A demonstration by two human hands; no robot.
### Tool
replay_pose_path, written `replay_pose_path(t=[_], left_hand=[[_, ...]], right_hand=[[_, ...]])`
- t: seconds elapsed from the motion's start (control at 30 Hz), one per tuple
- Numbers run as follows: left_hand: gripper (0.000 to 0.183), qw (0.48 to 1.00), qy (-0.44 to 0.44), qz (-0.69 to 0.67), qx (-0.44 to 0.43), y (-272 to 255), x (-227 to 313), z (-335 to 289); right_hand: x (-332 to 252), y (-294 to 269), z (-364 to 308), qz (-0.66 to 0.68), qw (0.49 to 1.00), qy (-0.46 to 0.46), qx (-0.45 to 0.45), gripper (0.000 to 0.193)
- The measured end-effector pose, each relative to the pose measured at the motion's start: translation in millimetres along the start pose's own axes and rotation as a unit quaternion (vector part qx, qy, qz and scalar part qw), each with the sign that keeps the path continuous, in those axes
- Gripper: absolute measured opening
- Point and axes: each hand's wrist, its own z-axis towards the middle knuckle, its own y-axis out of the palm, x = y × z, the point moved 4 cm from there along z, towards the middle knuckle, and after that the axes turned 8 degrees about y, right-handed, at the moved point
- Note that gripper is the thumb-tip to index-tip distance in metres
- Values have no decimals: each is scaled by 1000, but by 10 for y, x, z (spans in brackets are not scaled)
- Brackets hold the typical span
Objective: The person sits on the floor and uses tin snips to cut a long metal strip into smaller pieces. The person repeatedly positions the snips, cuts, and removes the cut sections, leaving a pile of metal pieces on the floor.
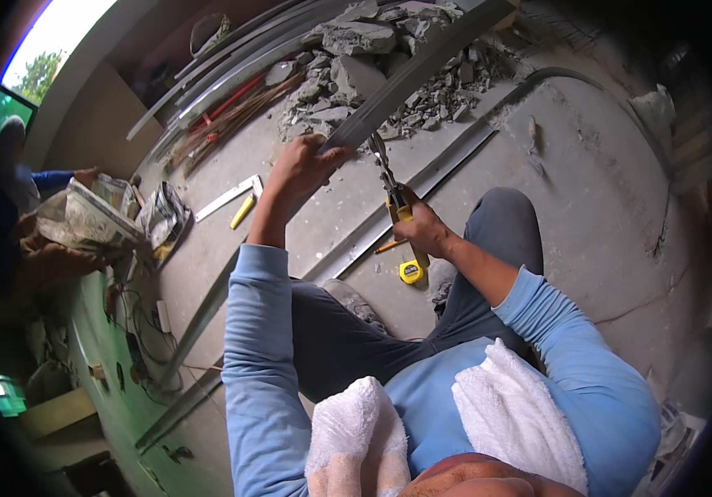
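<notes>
My left hand (pixel 296 172) is closed around a long grey metal channel (pixel 410 89), which slants from the far right down toward the near left. In my right hand (pixel 426 228) is a pair of tin snips (pixel 387 176) with yellow handles. Their jaws point up at the channel's edge; whether they touch it I cannot tell. Below the snips a yellow tape measure (pixel 411 272) lies on the floor, with a pencil (pixel 387 247) beside it. Another metal channel (pixel 431 180) lies on the floor under my hands.
Broken concrete rubble (pixel 356 79) is heaped at the far side, next to more metal profiles (pixel 223 87). A metal square (pixel 227 197) with a yellow handle lies to the left. Another person (pixel 12 199) sits at the far left beside a dusty sack (pixel 95 211). Cables (pixel 145 331) trail nearby.
</notes>
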Motion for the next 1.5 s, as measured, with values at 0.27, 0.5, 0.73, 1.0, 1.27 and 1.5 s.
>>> replay_pose_path(t=[0.27, 0.5, 0.73, 1.0, 1.27, 1.5], left_hand=[[38, 999, 7, 43, -9, 165, -18, 183], [33, 999, 16, -27, -9, 311, -22, 333], [33, 1000, 1, 23, 6, 313, 106, 319], [38, 997, -29, 65, 18, 388, 165, 324], [38, 999, -15, 31, 36, 388, 166, 310], [36, 999, -19, 19, 23, 418, 138, 322]], right_hand=[[-96, -62, -72, -22, 998, 53, 28, 79], [8, -40, -117, 0, 998, 41, 44, 81], [48, -14, -71, -2, 998, 35, 48, 78], [84, -4, 32, -2, 998, 13, 69, 76], [-99, -77, 29, -59, 996, 59, 42, 85], [-40, -64, 62, -79, 994, 34, 72, 86]])
